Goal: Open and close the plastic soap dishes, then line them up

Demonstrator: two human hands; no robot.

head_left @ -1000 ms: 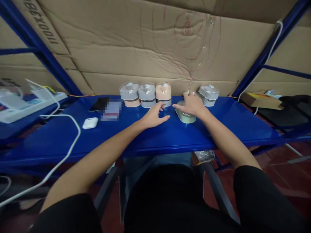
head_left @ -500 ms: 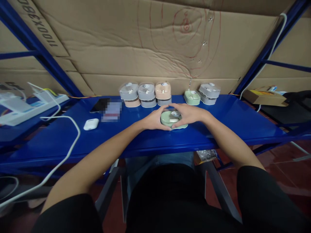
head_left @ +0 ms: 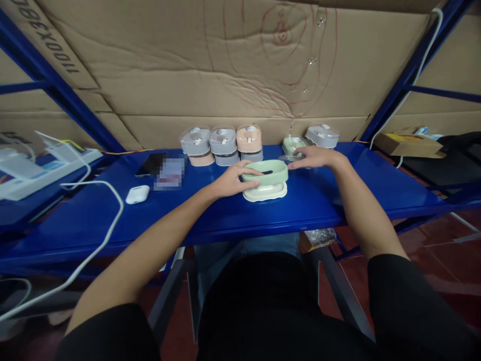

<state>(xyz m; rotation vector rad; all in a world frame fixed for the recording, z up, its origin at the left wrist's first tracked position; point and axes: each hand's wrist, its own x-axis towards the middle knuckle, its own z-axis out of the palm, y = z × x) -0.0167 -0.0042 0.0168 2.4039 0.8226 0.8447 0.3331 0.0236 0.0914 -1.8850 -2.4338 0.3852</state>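
My left hand (head_left: pixel 235 179) grips the left side of a light green oval box body (head_left: pixel 280 171), its thumb in front and fingers over the rim. The box's top is uncovered and a dark slot shows inside. Directly beneath it is a cream oval base tray (head_left: pixel 266 193) with a wavy edge, on the blue table. My right hand (head_left: pixel 313 156) is to the right of the box, its fingers closed on a see-through lid (head_left: pixel 288 158), partly hidden by the fingers. Behind that hand a second green box (head_left: pixel 292 144) stands at the back.
Stacked boxes with clear lids line the back: grey (head_left: pixel 195 143), another grey (head_left: pixel 223 142), peach (head_left: pixel 248 139), and grey at right (head_left: pixel 322 135). On the left lie a dark phone (head_left: pixel 151 164), a white earbud case (head_left: pixel 137 194), a white cable (head_left: pixel 112 215) and a power strip (head_left: pixel 56 173).
The clear lid has come off the green box, and my right hand has moved right with it. The green body now sits raised over its cream base, in my left hand.
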